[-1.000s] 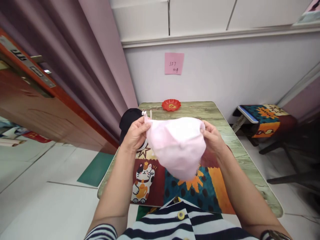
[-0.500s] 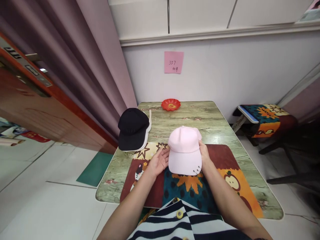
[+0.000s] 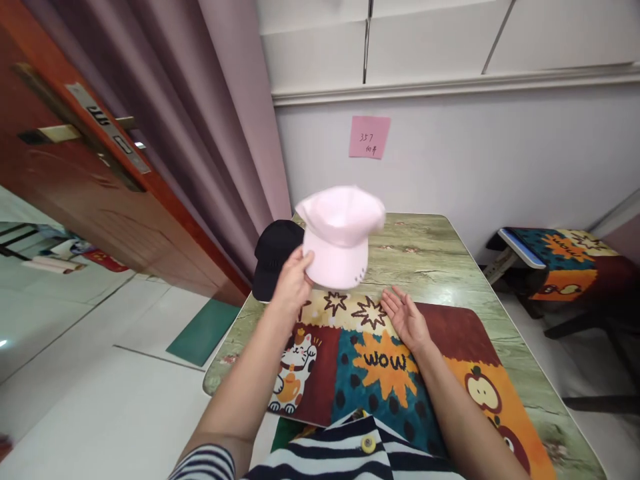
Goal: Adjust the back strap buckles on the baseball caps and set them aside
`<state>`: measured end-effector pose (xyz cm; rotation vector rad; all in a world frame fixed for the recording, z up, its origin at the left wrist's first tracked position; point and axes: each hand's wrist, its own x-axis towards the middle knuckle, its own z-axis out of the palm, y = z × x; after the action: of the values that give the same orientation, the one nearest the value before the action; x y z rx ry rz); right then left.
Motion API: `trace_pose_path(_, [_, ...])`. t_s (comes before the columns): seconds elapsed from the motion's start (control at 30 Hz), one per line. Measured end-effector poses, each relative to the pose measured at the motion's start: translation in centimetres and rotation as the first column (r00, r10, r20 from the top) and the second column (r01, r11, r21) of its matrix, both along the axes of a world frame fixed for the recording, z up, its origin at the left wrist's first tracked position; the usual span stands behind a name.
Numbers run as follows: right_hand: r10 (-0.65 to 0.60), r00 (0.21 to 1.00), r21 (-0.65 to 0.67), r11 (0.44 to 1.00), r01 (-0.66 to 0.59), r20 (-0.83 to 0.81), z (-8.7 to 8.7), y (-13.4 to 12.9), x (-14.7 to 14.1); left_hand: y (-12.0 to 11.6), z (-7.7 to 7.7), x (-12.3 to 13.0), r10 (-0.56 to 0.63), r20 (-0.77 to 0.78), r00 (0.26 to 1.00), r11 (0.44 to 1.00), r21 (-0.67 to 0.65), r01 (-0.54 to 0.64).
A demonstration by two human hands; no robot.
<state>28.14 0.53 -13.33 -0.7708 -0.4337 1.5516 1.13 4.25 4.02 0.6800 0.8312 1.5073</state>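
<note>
A pink baseball cap (image 3: 340, 227) with small rings on its brim is held up above the table, slightly blurred. My left hand (image 3: 293, 280) grips the left side of its brim, thumb on top. My right hand (image 3: 406, 319) is apart from the cap, palm up with fingers stretched out, over the patterned mat (image 3: 350, 393). Behind the pink cap and to its left, a black cap (image 3: 275, 257) rests on the table's left side, partly covered from view by the pink one.
The wood-patterned table (image 3: 425, 260) stands against a wall bearing a pink note (image 3: 369, 137). At the left are a curtain (image 3: 240, 113) and an open wooden door (image 3: 125, 220). A cloth-covered stool (image 3: 565, 260) stands at the right.
The pink cap has been lifted up and away, toward the black cap, in my left hand. My right hand has let go of it. The red dish is now hidden behind the cap.
</note>
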Motion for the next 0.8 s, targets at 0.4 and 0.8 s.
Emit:
trace_pose_path(0.4, [0.022, 0.999, 0.019, 1.0, -0.022, 0.029, -0.6, 0.0, -0.2, 2.8, -3.7, -13.5, 0.523, -0.353, 0.776, 0.763, -0.211, -0.611])
trace_pose_path(0.8, [0.02, 0.999, 0.032, 0.999, -0.021, 0.028, -0.5, -0.2, -0.2, 2.3, -7.8, -15.6, 0.492, -0.6, 0.631, 0.676, -0.193, -0.711])
